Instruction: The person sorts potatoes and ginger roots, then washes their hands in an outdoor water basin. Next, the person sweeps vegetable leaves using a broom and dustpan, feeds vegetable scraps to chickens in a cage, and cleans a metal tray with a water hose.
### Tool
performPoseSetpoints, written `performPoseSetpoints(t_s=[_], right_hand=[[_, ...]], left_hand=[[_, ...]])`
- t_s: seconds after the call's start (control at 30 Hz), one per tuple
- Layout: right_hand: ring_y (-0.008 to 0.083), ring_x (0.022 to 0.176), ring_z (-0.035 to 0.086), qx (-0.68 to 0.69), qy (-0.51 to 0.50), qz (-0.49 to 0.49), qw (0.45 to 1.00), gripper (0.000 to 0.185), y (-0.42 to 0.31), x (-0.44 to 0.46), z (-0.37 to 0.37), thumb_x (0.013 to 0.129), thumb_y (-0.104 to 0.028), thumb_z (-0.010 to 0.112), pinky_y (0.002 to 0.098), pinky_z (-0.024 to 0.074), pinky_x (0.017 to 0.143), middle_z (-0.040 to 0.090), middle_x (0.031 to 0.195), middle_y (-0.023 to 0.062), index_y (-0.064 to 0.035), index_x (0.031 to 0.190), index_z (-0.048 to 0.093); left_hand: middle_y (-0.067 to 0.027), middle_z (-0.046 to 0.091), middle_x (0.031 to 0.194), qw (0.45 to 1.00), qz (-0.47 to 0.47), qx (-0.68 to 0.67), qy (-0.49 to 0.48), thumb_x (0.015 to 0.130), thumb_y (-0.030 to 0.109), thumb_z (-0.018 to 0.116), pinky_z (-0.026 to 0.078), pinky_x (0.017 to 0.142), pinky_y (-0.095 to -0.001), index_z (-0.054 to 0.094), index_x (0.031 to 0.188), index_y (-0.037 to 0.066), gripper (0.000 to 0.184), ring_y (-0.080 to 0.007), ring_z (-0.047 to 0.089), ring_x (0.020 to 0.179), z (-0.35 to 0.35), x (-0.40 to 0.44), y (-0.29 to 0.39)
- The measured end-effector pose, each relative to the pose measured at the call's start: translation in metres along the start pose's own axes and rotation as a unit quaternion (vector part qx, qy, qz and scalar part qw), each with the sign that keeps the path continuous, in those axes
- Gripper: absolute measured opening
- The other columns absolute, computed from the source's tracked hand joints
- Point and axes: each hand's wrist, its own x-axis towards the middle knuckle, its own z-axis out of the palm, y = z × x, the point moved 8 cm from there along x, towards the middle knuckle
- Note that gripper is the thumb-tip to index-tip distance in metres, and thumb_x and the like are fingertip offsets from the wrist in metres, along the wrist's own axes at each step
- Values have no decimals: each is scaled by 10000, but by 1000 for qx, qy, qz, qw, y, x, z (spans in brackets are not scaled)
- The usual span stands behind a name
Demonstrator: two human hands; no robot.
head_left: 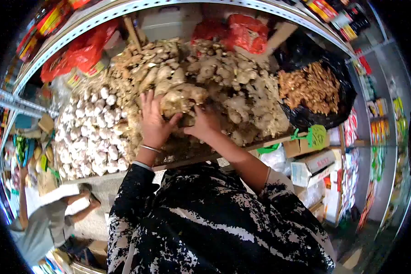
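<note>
A wide heap of ginger root point(255, 77) covers the middle of the display table. My left hand point(153, 121) lies on the ginger with its fingers spread, a metal bangle at its wrist. Just to the right, my right hand point(205, 124) reaches into the same heap, thumb and index finger apart; its other fingers are partly hidden. A large knobbly piece of ginger point(182, 98) sits between and beyond my hands, close to the fingertips of both. White garlic bulbs point(93, 132) are piled to the left of the ginger.
A black plastic bag point(347, 91) of smaller brown roots point(310, 89) stands at the right. Red plastic bags point(249, 34) lie behind. A metal shelf rail point(169, 6) crosses above. Cardboard boxes point(313, 166) sit lower right. Another person point(50, 228) is at lower left.
</note>
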Motion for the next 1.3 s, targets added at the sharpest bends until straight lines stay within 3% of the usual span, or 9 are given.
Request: performPoseSetpoints(t_s=[0.17,0.23,0.3,0.57,0.67,0.8,0.93,1.1,1.3], right_hand=[[420,1087,364,-15,93,-68,993,725,-11,-21,0,587,-324,725,452,369,868,332,1202,270,-114,1201,401],[428,1117,336,66,66,-45,995,676,-6,-29,-11,603,-299,726,454,351,889,324,1226,256,-117,1181,425],[407,1102,355,46,91,-74,992,658,5,-33,-10,607,-306,729,452,355,876,362,1182,223,-108,1162,437],[349,1061,420,76,88,-130,985,634,17,-44,-16,655,-371,679,436,385,835,351,1210,124,-126,1182,425],[374,1138,356,42,-31,-93,994,687,9,-44,-22,656,-369,675,431,347,902,288,1300,153,-145,1233,379],[366,1174,324,27,34,-96,994,700,21,-54,-32,666,-372,664,429,315,940,269,1325,169,-168,1260,354],[346,1169,338,19,67,-42,997,627,73,-71,-70,703,-365,640,414,341,923,312,1294,188,-150,1239,392],[274,849,579,-33,25,115,993,515,182,-60,-183,718,-316,639,326,439,808,598,907,174,-126,1168,475],[274,1003,515,-63,63,119,989,582,333,-38,-297,734,-386,621,342,402,858,539,1076,184,-22,1159,462]], left_hand=[[-206,380,1228,985,53,-129,98,611,240,752,282,957,-385,424,1117,68,627,-327,285,1207,1,14,-17],[-127,470,1004,947,-82,-308,48,647,147,732,372,825,-336,418,1023,39,501,-269,460,930,6,30,-33],[-119,478,978,981,43,-155,107,649,125,727,381,801,-328,421,1001,40,474,-262,473,876,-4,34,-31],[-223,250,1326,994,-28,-108,-16,758,189,617,231,993,-355,323,1252,36,595,-310,227,1249,7,9,-27],[-214,298,1303,968,-101,-215,-84,759,145,617,275,968,-339,282,1270,22,623,-304,308,1204,4,-7,-11],[-196,329,1290,984,-8,-164,-67,739,100,631,285,964,-338,249,1288,16,673,-292,345,1179,-8,-23,9],[-188,320,1300,987,6,-157,-23,737,82,625,252,990,-359,278,1282,27,648,-299,316,1200,-17,-46,15],[-167,419,1218,977,19,-207,-42,739,46,605,275,974,-374,393,1192,18,501,-292,372,1158,-14,-48,61],[-105,546,1032,943,13,-277,-185,732,54,620,416,811,-314,510,1069,34,355,-221,520,965,78,-40,157]])
